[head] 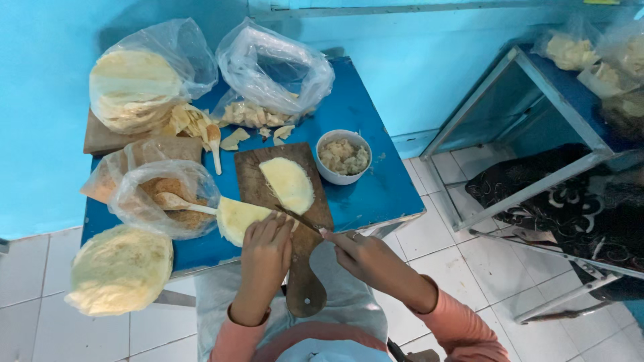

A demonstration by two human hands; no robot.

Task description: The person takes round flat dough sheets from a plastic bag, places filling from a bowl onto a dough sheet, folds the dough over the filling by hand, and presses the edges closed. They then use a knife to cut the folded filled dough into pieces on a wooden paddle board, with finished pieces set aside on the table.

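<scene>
The left hand [267, 247] is pressing down flat, fingers together, on a pale yellow flatbread [239, 219] that is lying at the seven o'clock corner of the wooden cutting board [268, 191], half hanging off the board's left edge. The right hand [359, 251] is coming in from four o'clock, fingers clenched round the handle of a thin knife [300, 219], and the blade is running right under the left fingertips. That is the worry: the edge is sitting just beside those fingertips, and any slip on the soft round could be carrying it into them.

A second folded piece [288, 184] is lying in the middle of the board, at twelve o'clock from the hands, close enough that a long stroke could be catching it. The board's handle is sticking out over the table edge toward the person's lap, so a hard press at that end could be tipping it.

At two o'clock a white bowl [343, 157] of lumpy filling is sitting just beside the board; a swinging elbow could be knocking it. At nine o'clock a plastic bag [161, 194] of brown crumbs with a wooden spoon [176, 202] in it is touching the flatbread, and could be getting dragged along. The stack of rounds [121, 269] at eight o'clock is overhanging the blue table [376, 194] and looking ready to slide.
</scene>
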